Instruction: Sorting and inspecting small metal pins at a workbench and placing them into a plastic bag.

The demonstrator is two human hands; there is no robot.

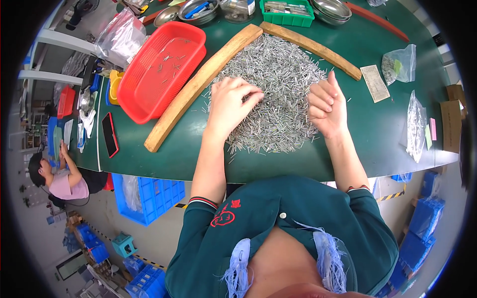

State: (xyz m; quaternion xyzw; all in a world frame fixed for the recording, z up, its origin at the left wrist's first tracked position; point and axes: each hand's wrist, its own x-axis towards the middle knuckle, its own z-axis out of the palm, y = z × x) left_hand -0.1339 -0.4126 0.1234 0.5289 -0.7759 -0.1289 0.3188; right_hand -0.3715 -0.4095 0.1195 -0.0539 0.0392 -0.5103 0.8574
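A large pile of small silver metal pins (278, 74) lies on the green table (377, 134), hemmed in by two wooden bars (198, 84) that meet at the far end. My left hand (231, 102) rests on the pile's left side, fingertips pinched together among the pins. My right hand (325, 107) hovers at the pile's right edge with its fingers curled inward; whether it holds pins I cannot tell.
A red plastic tray (164, 69) with a few pins sits left of the bars. A black phone (110, 134) lies near the table's left edge. Metal bowls (332, 9), a green bin (288, 12) and clear bags (400, 64) line the far and right sides. Another person (57, 179) sits at lower left.
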